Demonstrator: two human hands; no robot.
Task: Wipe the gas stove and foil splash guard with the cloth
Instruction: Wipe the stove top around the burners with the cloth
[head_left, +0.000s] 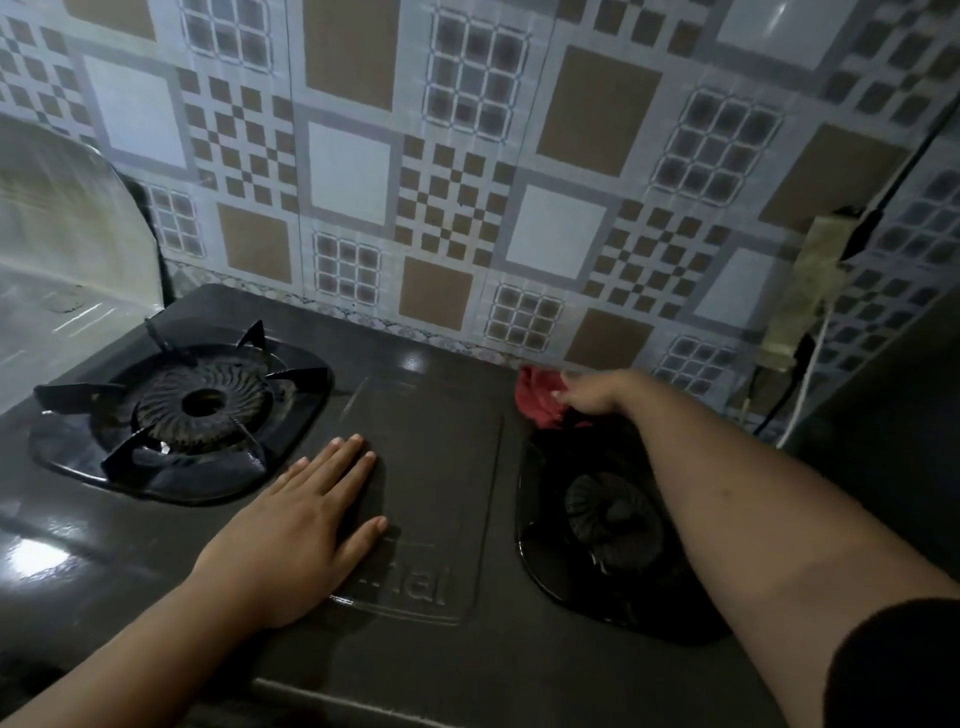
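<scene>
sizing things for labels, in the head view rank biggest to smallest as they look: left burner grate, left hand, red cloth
1. left burner grate
2. left hand, though it sits nearer the camera, so real size is unsure
3. red cloth, partly hidden by the right hand

I am wearing a dark sleeve (904, 670) pushed up my right arm; my left forearm (130, 654) is showing bare.

The left hand (298, 525) lay flat, fingers straight, on the dark gas stove (441, 467) between its burners. At two o'clock from it, the right hand (597, 392) gripped a red cloth (537, 397) against the stove's back edge, below the patterned splash guard (467, 182).
</scene>
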